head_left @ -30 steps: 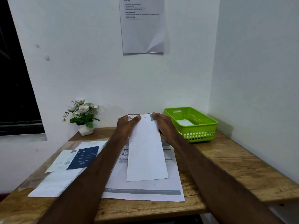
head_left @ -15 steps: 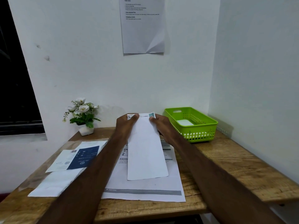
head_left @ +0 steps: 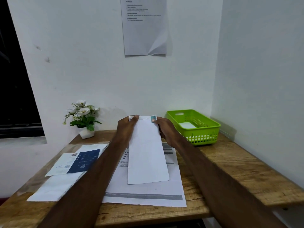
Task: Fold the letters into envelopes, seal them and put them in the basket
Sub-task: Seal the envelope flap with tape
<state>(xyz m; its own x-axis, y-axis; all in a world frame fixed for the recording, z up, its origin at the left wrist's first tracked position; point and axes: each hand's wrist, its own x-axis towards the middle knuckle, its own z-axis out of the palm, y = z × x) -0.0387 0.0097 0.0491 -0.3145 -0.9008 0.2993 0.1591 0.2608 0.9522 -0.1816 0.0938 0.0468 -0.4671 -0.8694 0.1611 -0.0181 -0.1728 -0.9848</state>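
Observation:
Both hands hold a long white folded letter (head_left: 147, 155) by its far end, above the desk. Behind that end shows the top of a white envelope (head_left: 148, 117) with a teal stamp at its right corner. My left hand (head_left: 126, 127) pinches the far left corner, and my right hand (head_left: 166, 130) pinches the far right edge below the stamp. The letter's near end hangs over a printed sheet (head_left: 144, 191) lying flat on the wooden desk (head_left: 238, 167). A green plastic basket (head_left: 204, 129) stands at the back right with something white inside.
At the left lie a blue-and-white leaflet (head_left: 77, 162) and a blank white sheet (head_left: 56, 188). A small pot of white flowers (head_left: 83, 118) stands at the back left. Walls close the desk at the back and right; a notice (head_left: 144, 27) hangs above.
The letter has slid slightly toward me relative to the envelope, so more of the stamp and envelope top shows. The hands stay at the far end.

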